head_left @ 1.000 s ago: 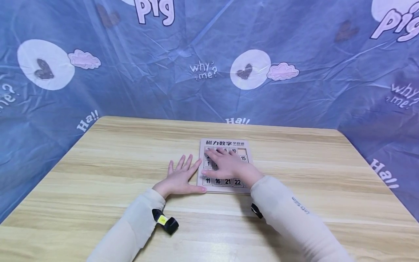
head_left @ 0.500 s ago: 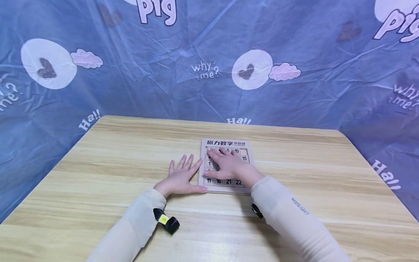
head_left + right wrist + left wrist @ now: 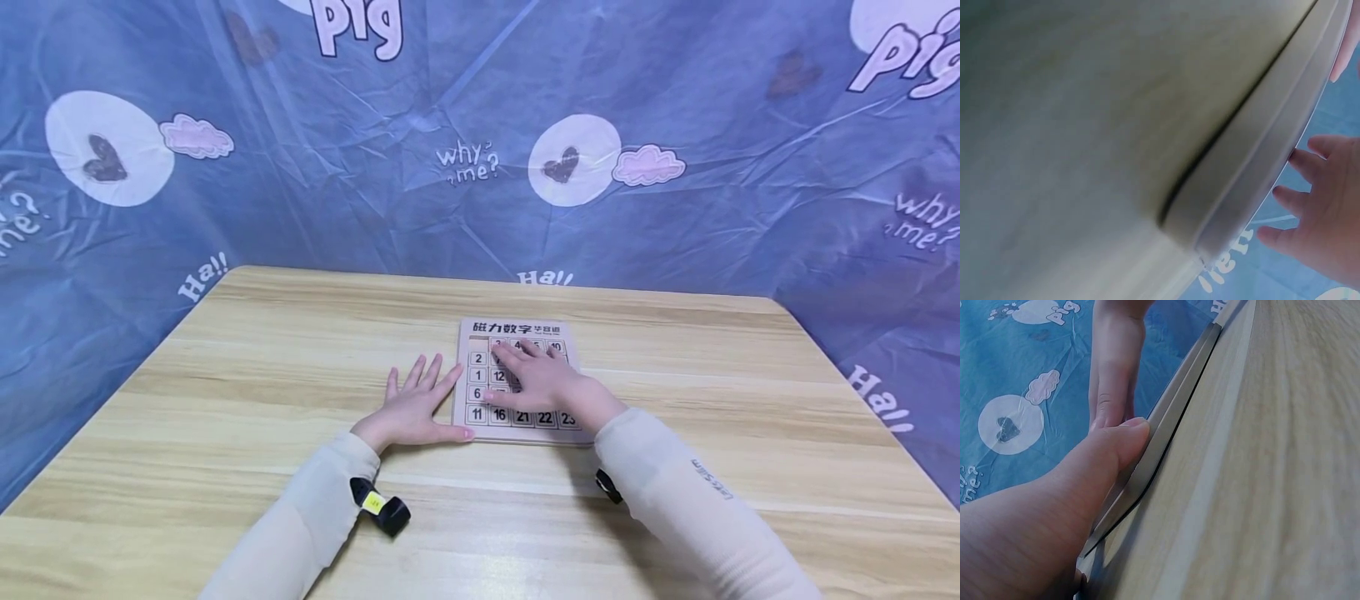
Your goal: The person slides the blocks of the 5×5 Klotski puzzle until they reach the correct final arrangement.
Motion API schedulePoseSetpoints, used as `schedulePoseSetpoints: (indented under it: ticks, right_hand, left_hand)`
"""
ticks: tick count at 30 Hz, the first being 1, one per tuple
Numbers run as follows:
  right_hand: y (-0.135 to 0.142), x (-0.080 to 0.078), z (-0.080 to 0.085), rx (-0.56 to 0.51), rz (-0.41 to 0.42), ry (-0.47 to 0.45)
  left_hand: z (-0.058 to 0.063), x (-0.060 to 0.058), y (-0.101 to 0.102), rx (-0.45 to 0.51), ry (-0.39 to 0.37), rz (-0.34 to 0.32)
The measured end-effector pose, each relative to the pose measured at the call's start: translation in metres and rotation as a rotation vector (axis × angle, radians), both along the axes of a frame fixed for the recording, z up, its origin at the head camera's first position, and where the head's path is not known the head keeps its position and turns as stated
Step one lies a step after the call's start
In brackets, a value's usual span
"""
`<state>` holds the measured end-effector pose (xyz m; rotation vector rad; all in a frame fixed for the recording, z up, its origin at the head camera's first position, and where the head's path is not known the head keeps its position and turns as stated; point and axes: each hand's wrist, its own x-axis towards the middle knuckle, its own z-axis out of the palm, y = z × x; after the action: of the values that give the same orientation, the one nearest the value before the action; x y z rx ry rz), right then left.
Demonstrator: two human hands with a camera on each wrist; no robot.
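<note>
A numbered sliding-tile puzzle (image 3: 517, 432) lies flat on the table, its vacant slot now at the top-left corner. My right hand (image 3: 551, 385) is spread over the tiles, fingertips on the top row near the 3, 4, 5 and 10, hiding much of the middle. In the right wrist view, the fingers of that right hand (image 3: 1329, 206) touch down on the board. My left hand (image 3: 412, 412) rests flat on the table with fingers spread, its thumb on the puzzle's lower-left corner. The left wrist view shows this left thumb (image 3: 1116, 444) pressing against the frame's edge.
The wood-grain table (image 3: 187, 433) extends around the puzzle on every side. Behind it hangs a blue printed curtain (image 3: 337, 183). A black camera (image 3: 390, 515) is strapped at the left wrist.
My right hand has slid right, and the top-row tiles have shifted one place with it. The vacant slot went from top right to top left. My left hand stays put.
</note>
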<state>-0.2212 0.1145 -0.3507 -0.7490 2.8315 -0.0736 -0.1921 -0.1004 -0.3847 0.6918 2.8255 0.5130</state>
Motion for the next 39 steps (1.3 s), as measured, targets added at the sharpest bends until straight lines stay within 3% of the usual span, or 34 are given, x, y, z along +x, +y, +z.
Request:
schedulePoseSetpoints:
  ticks: [7, 12, 28, 33, 39]
  right_hand:
    - [0.002, 0.002, -0.001, -0.002, 0.013, 0.005]
    - [0.007, 0.014, 0.0, -0.014, 0.062, 0.041]
    - [0.0, 0.075, 0.007, -0.059, 0.377, 0.056]
    - [-0.003, 0.084, 0.006, -0.03, 0.394, 0.044]
    - [-0.005, 0.083, 0.002, -0.017, 0.384, 0.057]
  left_hand:
    - [0.001, 0.001, 0.001, -0.005, 0.006, 0.0]
    - [0.0, 0.0, 0.0, -0.003, 0.01, -0.003]
    - [-0.001, -0.001, 0.0, -0.008, 0.015, -0.007]
    - [0.0, 0.0, 0.0, -0.011, 0.019, -0.007]
    - [0.0, 0.001, -0.001, -0.013, 0.021, -0.005]
